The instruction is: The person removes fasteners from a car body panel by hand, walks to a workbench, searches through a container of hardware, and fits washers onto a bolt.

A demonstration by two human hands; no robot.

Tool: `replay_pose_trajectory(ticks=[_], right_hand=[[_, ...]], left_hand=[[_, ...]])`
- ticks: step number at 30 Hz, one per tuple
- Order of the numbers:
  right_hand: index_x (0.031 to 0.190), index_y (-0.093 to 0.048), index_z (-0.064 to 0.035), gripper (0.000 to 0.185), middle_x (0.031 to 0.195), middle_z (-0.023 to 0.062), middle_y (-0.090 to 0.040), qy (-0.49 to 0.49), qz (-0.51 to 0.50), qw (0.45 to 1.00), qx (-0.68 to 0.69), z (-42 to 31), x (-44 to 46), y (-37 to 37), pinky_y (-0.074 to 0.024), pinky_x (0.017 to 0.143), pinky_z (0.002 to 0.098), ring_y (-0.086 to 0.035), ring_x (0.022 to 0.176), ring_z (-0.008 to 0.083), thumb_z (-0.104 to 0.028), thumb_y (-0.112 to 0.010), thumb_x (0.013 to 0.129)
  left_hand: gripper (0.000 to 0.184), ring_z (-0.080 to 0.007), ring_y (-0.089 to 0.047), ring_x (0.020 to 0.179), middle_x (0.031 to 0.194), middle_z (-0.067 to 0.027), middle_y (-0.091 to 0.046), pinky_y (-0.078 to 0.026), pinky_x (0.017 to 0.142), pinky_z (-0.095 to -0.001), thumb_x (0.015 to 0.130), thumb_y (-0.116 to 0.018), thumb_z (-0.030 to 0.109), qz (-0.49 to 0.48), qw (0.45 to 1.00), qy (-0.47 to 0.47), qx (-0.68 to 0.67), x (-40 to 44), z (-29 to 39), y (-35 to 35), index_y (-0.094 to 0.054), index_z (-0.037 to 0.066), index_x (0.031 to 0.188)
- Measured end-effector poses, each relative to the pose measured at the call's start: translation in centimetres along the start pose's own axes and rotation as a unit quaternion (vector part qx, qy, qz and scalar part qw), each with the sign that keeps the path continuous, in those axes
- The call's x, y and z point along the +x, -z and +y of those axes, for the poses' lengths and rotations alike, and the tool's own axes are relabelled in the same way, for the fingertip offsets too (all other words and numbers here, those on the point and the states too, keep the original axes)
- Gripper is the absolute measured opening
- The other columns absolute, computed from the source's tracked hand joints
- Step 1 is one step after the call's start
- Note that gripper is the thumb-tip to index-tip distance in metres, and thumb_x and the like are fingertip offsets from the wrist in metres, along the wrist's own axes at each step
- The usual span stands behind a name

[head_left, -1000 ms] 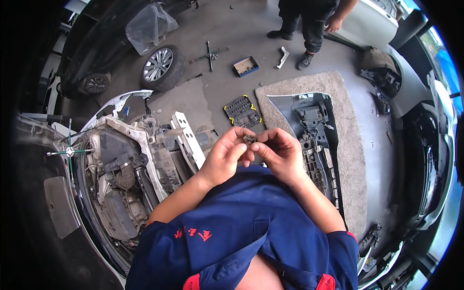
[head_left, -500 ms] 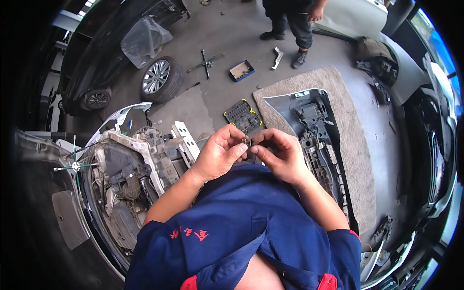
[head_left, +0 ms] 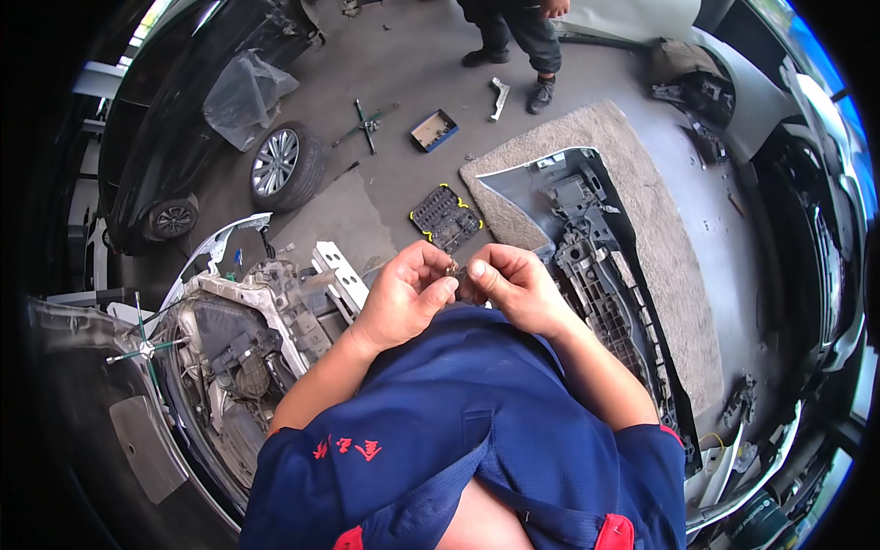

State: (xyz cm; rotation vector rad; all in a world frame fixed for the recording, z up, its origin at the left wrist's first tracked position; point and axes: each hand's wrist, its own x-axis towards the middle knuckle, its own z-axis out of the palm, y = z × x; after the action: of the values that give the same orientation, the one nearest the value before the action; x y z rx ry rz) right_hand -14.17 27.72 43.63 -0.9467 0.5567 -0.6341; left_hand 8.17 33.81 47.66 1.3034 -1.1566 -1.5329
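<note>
In front of my chest, my left hand and my right hand are close together, fingers bent and pinched. Between the fingertips is a small brownish piece, perhaps a clip or bolt; it is too small to name. My left thumb and fingers close round it. The right thumb presses against its forefinger just beside the piece, and whatever those fingers grip is mostly hidden. Below the hands is the front of my dark blue shirt.
An open tool case lies beyond my hands. A bumper rests on a grey carpet at right. At left is an exposed engine bay. A wheel, cross wrench, small box and another person's legs are farther off.
The camera view has shifted, so the floor items appear slightly up and left. My hands still pinch together at the small piece; the right thumb has moved up along its forefinger.
</note>
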Motion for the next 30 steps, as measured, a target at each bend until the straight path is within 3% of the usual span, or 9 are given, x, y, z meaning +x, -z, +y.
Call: replay_pose_trajectory(ticks=[2, 5, 11, 16, 19, 23, 27, 28, 30], right_hand=[[0.104, -0.068, -0.0029, 0.036, 0.091, 0.0019, -0.072, -0.008, -0.006, 1.000, -0.014, 0.7, 0.0, 0.2, -0.0551, 0.078, 0.0285, -0.064, 0.082, 0.0089, -0.035, -0.060, 0.117], [0.104, -0.068, -0.0035, 0.034, 0.092, 0.0017, -0.071, -0.050, -0.010, 0.999, 0.004, 1.0, 0.0, 0.5, -0.0550, 0.079, 0.0288, -0.064, 0.083, 0.0093, -0.034, -0.058, 0.118], [0.105, -0.067, -0.0024, 0.034, 0.091, 0.0005, -0.068, -0.014, -0.044, 0.998, -0.043, 0.6, 0.1, 0.3, -0.0533, 0.081, 0.0290, -0.062, 0.085, 0.0086, -0.032, -0.057, 0.118], [0.103, -0.071, -0.0028, 0.040, 0.085, -0.0019, -0.066, -0.052, -0.061, 0.996, 0.039, 1.9, 0.2, 1.3, -0.0491, 0.075, 0.0289, -0.057, 0.080, 0.0073, -0.036, -0.055, 0.118], [0.095, -0.065, -0.0055, 0.040, 0.086, -0.0046, -0.061, -0.039, -0.055, 0.997, 0.029, 1.9, -0.3, 1.9, -0.0479, 0.076, 0.0282, -0.053, 0.082, 0.0064, -0.036, -0.054, 0.119], [0.099, -0.067, -0.0035, 0.036, 0.088, -0.0037, -0.063, -0.004, -0.001, 1.000, 0.007, 2.6, -1.3, 2.5, -0.0491, 0.080, 0.0287, -0.055, 0.087, 0.0061, -0.033, -0.057, 0.118], [0.104, -0.072, -0.0001, 0.028, 0.084, 0.0045, -0.066, 0.008, 0.060, 0.993, -0.105, 2.5, -2.4, 3.6, -0.0521, 0.075, 0.0337, -0.059, 0.082, 0.0092, -0.027, -0.068, 0.111], [0.103, -0.073, -0.0001, 0.023, 0.086, 0.0099, -0.068, 0.028, 0.085, 0.987, -0.130, 2.3, -2.4, 3.6, -0.0532, 0.072, 0.0376, -0.065, 0.080, 0.0165, -0.022, -0.072, 0.106], [0.104, -0.073, -0.0009, 0.018, 0.086, 0.0084, -0.070, 0.135, 0.098, 0.959, -0.231, 3.3, -2.2, 4.3, -0.0547, 0.070, 0.0369, -0.067, 0.079, 0.0192, -0.019, -0.073, 0.105]], left_hand=[[0.022, -0.0070, -0.067, 0.087, 0.102, -0.0003, -0.069, -0.059, 0.080, -0.0248, 0.107, -0.074, 0.019, 0.003, 1.000, -0.010, 0.013, 0.1, -0.1, -0.5, -0.061, 0.005, 0.119], [0.021, -0.0073, -0.067, 0.088, 0.103, -0.0008, -0.069, -0.059, 0.081, -0.0253, 0.107, -0.073, 0.015, 0.005, 1.000, -0.008, 0.025, 0.2, 0.1, -0.9, -0.061, 0.005, 0.121], [0.017, -0.0079, -0.067, 0.088, 0.103, -0.0018, -0.070, -0.058, 0.079, -0.0252, 0.107, -0.069, 0.006, 0.024, 0.999, -0.007, 0.043, 0.2, -1.7, 0.2, -0.060, 0.004, 0.122], [0.020, -0.0058, -0.066, 0.085, 0.098, -0.0004, -0.070, -0.056, 0.077, -0.0231, 0.108, -0.073, 0.015, 0.025, 0.999, 0.008, 0.041, 0.6, -1.8, -0.5, -0.061, 0.004, 0.118], [0.022, -0.0056, -0.066, 0.084, 0.098, -0.0003, -0.069, -0.055, 0.076, -0.0230, 0.107, -0.074, 0.017, 0.012, 0.999, 0.021, 0.039, 1.5, -1.9, -0.9, -0.060, 0.004, 0.119], [0.022, -0.0058, -0.066, 0.084, 0.098, -0.0004, -0.069, -0.055, 0.077, -0.0234, 0.107, -0.074, 0.015, -0.023, 0.998, 0.042, 0.040, 2.6, -1.7, -1.5, -0.059, 0.004, 0.119], [0.018, -0.0065, -0.064, 0.084, 0.097, -0.0001, -0.068, -0.055, 0.076, -0.0242, 0.108, -0.070, 0.013, -0.044, 0.996, 0.071, 0.040, 3.4, -2.2, -2.5, -0.058, 0.005, 0.120], [0.018, -0.0066, -0.065, 0.084, 0.097, -0.0003, -0.068, -0.055, 0.077, -0.0240, 0.108, -0.070, 0.012, -0.042, 0.995, 0.076, 0.046, 3.6, -2.5, -2.5, -0.058, 0.005, 0.119], [0.017, -0.0074, -0.065, 0.084, 0.098, -0.0008, -0.067, -0.055, 0.077, -0.0241, 0.109, -0.068, 0.010, -0.043, 0.994, 0.095, 0.024, 3.8, -3.4, -2.7, -0.056, 0.004, 0.120]])
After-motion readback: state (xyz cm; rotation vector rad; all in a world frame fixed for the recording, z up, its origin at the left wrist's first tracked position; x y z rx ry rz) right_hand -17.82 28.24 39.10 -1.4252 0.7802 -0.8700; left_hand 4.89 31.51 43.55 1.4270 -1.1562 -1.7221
